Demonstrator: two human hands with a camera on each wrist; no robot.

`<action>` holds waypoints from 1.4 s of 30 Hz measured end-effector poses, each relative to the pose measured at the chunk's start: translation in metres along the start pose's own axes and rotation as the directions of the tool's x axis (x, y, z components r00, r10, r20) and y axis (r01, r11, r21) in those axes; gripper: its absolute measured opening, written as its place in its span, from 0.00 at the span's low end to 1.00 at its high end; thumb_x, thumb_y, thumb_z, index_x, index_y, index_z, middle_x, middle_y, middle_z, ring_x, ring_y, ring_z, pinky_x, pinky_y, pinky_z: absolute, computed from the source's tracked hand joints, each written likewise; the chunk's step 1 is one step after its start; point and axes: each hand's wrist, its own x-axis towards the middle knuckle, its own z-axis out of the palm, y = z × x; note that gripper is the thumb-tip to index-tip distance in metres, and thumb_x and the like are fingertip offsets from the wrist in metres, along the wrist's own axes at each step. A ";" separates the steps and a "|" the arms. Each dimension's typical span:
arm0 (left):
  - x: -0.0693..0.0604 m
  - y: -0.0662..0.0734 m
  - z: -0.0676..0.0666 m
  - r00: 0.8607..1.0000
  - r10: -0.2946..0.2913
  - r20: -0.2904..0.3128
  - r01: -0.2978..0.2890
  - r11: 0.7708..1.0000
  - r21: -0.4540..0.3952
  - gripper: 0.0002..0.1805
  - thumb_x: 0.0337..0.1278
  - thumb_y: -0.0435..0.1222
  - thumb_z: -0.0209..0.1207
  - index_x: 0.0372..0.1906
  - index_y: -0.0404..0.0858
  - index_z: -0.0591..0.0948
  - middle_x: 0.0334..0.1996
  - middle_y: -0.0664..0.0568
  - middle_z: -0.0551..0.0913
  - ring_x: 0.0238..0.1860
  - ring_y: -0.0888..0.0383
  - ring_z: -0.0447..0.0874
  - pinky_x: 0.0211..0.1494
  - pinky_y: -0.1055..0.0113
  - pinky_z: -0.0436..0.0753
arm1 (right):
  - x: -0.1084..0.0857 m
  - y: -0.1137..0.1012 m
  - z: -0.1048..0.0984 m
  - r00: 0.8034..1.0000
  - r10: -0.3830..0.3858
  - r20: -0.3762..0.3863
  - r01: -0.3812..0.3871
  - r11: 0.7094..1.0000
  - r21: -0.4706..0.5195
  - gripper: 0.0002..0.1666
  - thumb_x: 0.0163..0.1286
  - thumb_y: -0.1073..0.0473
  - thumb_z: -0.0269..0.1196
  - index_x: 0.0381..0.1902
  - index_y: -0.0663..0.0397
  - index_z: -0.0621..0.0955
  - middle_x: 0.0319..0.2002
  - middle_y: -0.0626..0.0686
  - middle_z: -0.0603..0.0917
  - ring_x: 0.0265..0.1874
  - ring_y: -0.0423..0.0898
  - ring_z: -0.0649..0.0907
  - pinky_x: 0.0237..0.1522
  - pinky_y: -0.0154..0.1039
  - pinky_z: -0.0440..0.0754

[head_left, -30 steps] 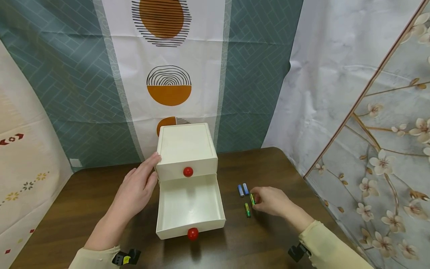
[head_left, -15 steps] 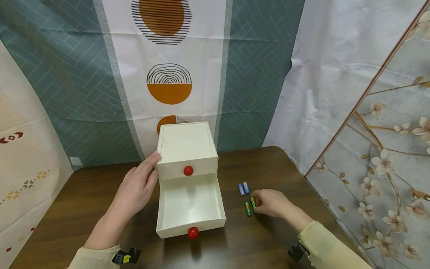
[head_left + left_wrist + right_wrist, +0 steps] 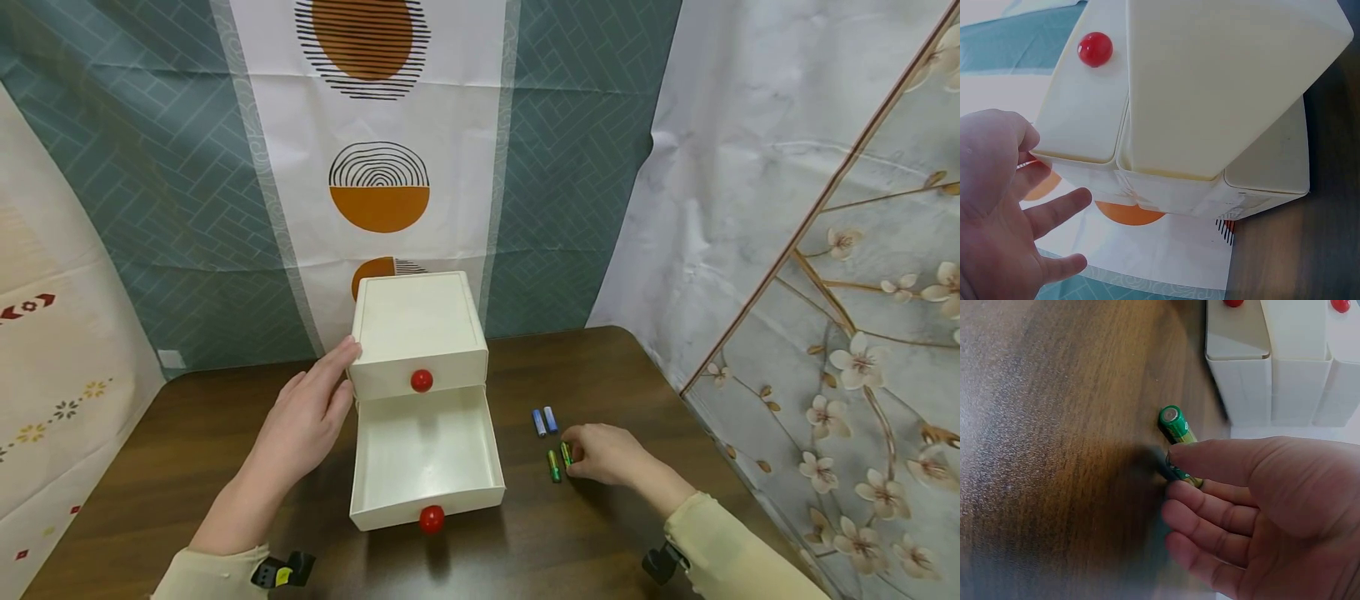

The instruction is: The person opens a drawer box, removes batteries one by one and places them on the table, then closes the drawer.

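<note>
A cream drawer box (image 3: pixel 420 321) with red round knobs stands on the table. One drawer (image 3: pixel 429 462) below the top one is pulled out, and its bare floor shows. My left hand (image 3: pixel 303 417) rests against the box's left side, fingers fairly straight, near the top front corner; the left wrist view has its fingers spread. On the right, my right hand (image 3: pixel 611 454) pinches a green battery (image 3: pixel 566 452) between thumb and fingers, low at the tabletop. Beside it lies another green battery (image 3: pixel 553 466). Two blue batteries (image 3: pixel 545 421) lie just behind, side by side.
The brown wooden table (image 3: pixel 600 375) has a rounded back right corner. A patterned curtain (image 3: pixel 570 167) hangs behind it, and a flowered cloth (image 3: pixel 847 417) stands along the right. In the left wrist view a further drawer (image 3: pixel 1272 156) shows below the pulled-out one.
My right hand has drawn the pinched green battery slightly toward the front, away from the blue ones and alongside the other green battery. The left hand has stayed on the box.
</note>
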 end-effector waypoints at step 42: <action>0.001 -0.001 0.000 1.000 -0.017 0.010 0.017 1.000 0.003 0.29 0.88 0.35 0.49 0.86 0.39 0.68 0.87 0.47 0.62 0.81 0.34 0.68 0.80 0.24 0.57 | -0.001 0.003 0.006 1.000 0.005 -0.014 -0.005 1.000 0.017 0.30 0.61 0.56 0.84 0.59 0.57 0.88 0.29 0.36 0.83 0.32 0.38 0.82 0.43 0.48 0.86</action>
